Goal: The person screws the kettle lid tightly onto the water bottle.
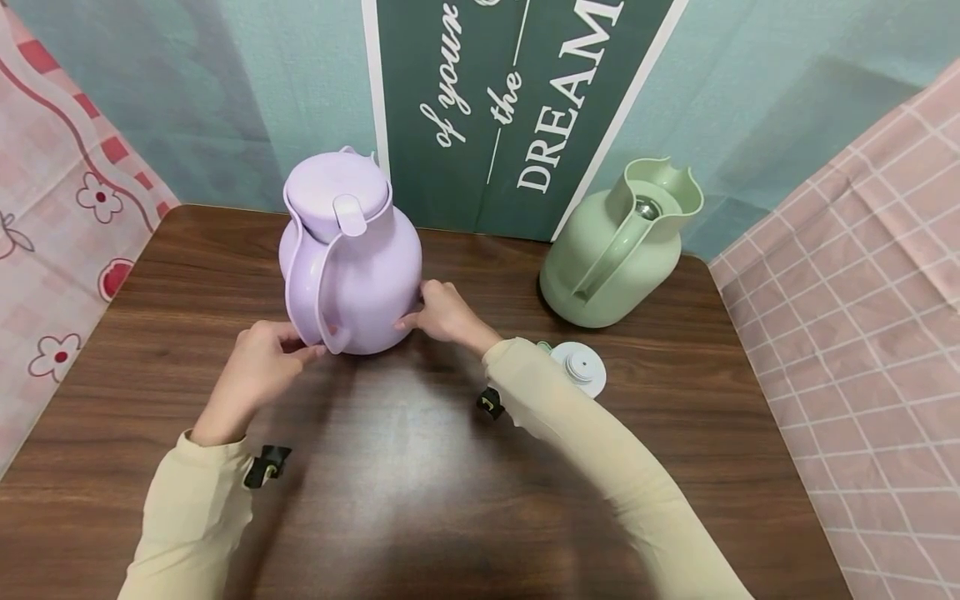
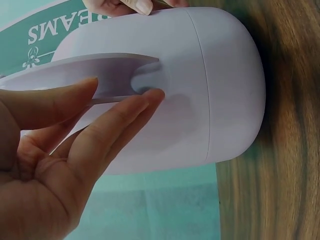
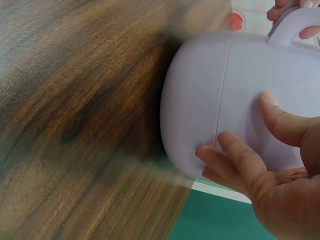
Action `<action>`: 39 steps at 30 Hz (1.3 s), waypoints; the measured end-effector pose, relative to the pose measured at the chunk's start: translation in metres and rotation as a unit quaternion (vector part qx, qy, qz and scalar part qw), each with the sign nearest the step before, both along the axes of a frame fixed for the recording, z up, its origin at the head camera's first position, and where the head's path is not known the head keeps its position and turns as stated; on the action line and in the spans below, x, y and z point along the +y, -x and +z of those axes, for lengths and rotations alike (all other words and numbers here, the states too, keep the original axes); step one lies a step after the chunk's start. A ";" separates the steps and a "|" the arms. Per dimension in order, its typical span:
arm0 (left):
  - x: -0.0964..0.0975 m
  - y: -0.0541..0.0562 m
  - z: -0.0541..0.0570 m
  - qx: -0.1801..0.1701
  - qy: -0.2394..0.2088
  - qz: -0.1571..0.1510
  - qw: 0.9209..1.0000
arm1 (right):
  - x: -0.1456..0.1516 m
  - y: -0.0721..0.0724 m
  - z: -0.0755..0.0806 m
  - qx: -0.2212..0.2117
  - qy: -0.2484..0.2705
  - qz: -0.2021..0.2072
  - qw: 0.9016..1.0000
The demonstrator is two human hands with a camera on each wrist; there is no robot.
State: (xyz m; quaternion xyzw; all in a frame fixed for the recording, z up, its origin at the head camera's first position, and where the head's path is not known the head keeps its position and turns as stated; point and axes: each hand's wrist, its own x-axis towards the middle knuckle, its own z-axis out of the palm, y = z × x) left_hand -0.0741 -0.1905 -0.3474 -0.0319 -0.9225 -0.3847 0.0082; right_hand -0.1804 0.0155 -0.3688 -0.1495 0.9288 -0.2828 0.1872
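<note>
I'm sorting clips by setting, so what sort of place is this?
Probably an indoor corner set up for tabletop work: a dark brown wood-grain table, a pale teal fabric backdrop behind it, and a pink, white-gridded cloth along one side.

The person's left hand [image 1: 258,367] and right hand [image 1: 447,315] were bare beyond a plain, cream-coloured left sleeve [image 1: 191,512] and a matching long right sleeve [image 1: 596,446], both of creased cloth. A small, angular black piece [image 1: 265,464] with a yellowish mark showed beside the left sleeve's end, and a compact black piece [image 1: 491,402] with a curved yellowish mark beside the right one's
</note>
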 end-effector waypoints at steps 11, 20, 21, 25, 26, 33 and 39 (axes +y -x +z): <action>-0.005 0.001 -0.001 -0.005 -0.002 0.013 1.000 | -0.007 0.001 -0.003 -0.008 0.002 -0.007 1.000; -0.008 0.001 0.000 -0.010 0.003 0.023 1.000 | -0.012 0.001 -0.005 -0.006 0.019 -0.007 1.000; -0.009 0.002 0.000 -0.009 0.003 0.024 1.000 | -0.012 0.001 -0.005 -0.007 0.022 -0.006 1.000; -0.010 0.003 -0.001 -0.011 0.003 0.027 1.000 | -0.013 0.001 -0.004 -0.007 0.027 -0.004 1.000; -0.011 0.003 -0.001 -0.012 0.003 0.028 1.000 | -0.014 0.001 -0.004 -0.007 0.026 -0.004 1.000; -0.013 0.004 -0.002 -0.020 -0.001 0.033 0.999 | -0.017 0.003 -0.003 -0.003 0.022 -0.003 1.000; -0.017 0.005 -0.002 -0.020 -0.001 0.038 0.999 | -0.021 0.003 -0.002 0.000 0.008 0.001 1.000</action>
